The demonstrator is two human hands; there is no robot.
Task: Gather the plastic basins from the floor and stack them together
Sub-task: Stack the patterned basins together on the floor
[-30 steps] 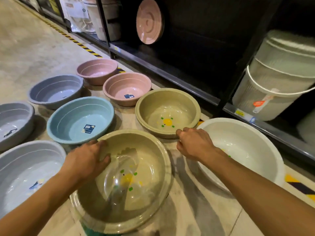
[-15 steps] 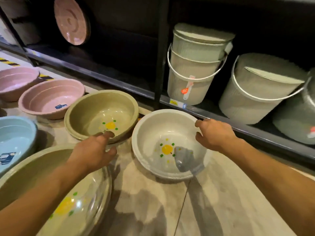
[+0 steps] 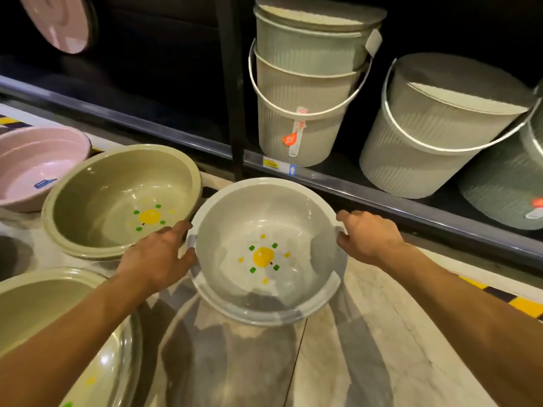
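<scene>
A pale grey basin (image 3: 235, 218) with a yellow-and-green flower print sits in the middle, tilted a little toward me. My left hand (image 3: 157, 255) grips its left rim and my right hand (image 3: 367, 236) grips its right rim. To its left stands an olive basin (image 3: 97, 183) with the same print. A second olive basin (image 3: 53, 304) fills the bottom left corner under my left forearm. A pink basin (image 3: 32, 160) lies at the far left edge.
A low black shelf edge (image 3: 382, 192) runs across just behind the basins, carrying stacked ribbed buckets (image 3: 305, 92) and another bucket (image 3: 435, 136). A pink lid (image 3: 55, 22) leans in the dark shelf at top left. Marbled floor (image 3: 367, 348) lies in front, with yellow-black tape (image 3: 523, 304) at right.
My view swung right from the olive basins to the pale grey one. My left hand left the olive basin and took the grey basin's left rim; the right holds its right rim.
</scene>
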